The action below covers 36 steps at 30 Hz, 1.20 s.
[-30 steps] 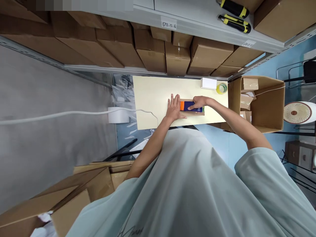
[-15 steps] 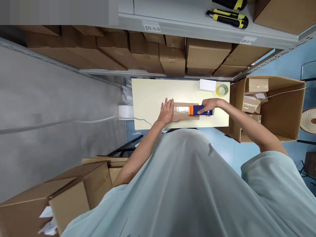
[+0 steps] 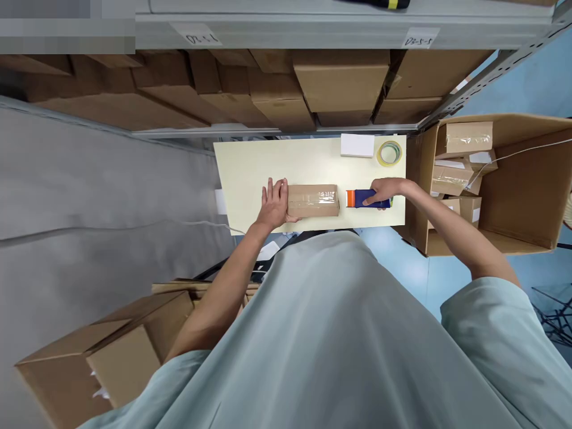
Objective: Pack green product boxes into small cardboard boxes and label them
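1. Resting at the left end of a taped cardboard box (image 3: 313,201), the left hand (image 3: 274,208) has its fingers extended and slightly spread, with the thumb near the box's lower edge.
2. The box lies flat on the cream tabletop (image 3: 245,173), in the center of the frame, with shiny clear tape along its upper face.
3. Right of center, the right hand (image 3: 385,189) is clamped around a blue-and-orange tool (image 3: 358,198), whose orange end points left, near the box but apart from it.
4. The two hands are well apart.
5. Above the tool, a white box (image 3: 357,145) sits beside a yellow-green tape roll (image 3: 381,156).
6. At the right of the frame, an open carton (image 3: 522,196) holds smaller taped boxes (image 3: 451,179).
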Each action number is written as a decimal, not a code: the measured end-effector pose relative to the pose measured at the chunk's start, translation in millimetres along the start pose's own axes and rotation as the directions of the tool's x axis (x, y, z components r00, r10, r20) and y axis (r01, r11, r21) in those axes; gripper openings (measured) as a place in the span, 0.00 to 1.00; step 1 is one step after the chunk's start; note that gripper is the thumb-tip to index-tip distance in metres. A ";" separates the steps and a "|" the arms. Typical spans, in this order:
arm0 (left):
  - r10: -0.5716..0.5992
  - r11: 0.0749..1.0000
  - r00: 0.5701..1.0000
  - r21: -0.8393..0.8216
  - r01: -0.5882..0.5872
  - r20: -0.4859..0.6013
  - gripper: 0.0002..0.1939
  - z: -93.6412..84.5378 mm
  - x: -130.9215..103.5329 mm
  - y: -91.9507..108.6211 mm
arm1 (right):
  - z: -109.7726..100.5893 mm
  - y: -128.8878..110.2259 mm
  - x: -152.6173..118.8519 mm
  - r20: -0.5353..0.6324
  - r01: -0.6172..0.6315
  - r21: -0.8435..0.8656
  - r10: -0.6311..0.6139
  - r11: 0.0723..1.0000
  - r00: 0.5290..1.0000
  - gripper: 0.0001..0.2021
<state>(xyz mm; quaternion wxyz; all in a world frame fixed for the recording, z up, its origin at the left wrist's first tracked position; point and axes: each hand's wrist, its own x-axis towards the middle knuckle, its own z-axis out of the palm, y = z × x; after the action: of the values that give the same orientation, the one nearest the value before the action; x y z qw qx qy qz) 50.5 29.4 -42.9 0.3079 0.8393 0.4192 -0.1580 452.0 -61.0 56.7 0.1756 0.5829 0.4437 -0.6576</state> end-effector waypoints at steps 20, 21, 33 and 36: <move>0.254 0.967 0.966 0.003 -0.254 -0.045 0.65 44.0 32.1 111.9 | 69.9 -41.8 37.0 -0.439 -0.195 -0.302 0.045 0.933 0.897 0.14; 0.253 0.967 0.966 -0.009 -0.254 -0.046 0.65 44.5 32.2 111.2 | 75.7 -40.5 40.9 -0.471 -0.222 -0.299 0.059 0.928 0.880 0.13; 0.280 0.934 0.956 -0.206 -0.292 -0.083 0.65 31.4 30.6 106.3 | 112.3 -30.7 13.0 -0.603 -0.310 -0.144 0.165 0.940 0.780 0.22; 0.269 0.906 0.945 -0.285 -0.314 -0.184 0.61 11.4 29.1 107.4 | 106.8 -53.0 -6.3 -0.666 -0.305 -0.160 0.126 0.939 0.735 0.26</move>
<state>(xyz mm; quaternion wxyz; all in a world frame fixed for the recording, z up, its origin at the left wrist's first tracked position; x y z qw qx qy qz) 153.8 -9.7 -25.5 0.4259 0.8426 0.3291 0.0173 348.7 -118.1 74.7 0.1619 0.7932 0.4875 -0.3272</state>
